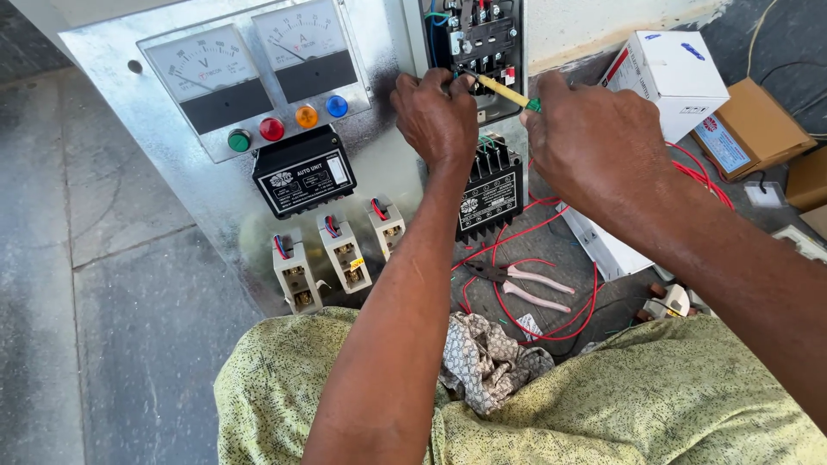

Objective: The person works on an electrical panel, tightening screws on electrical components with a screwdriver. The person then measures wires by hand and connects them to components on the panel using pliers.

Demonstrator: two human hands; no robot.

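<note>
Screwdriver on the terminals, both hands up at the panel.

We've got the right hand (594, 142) closed around the yellow screwdriver (504, 90), its shaft running out toward ten o'clock from the fist so the tip meets the black terminal block (482, 43) square on. Our left hand (438, 116) sits just at nine o'clock of that tip, fingers curled and pinched against the block, likely steadying a wire, though what it pinches we cannot tell. Down at six o'clock the pliers (521, 284) lie among red wire (517, 232), within easy reach.
</note>
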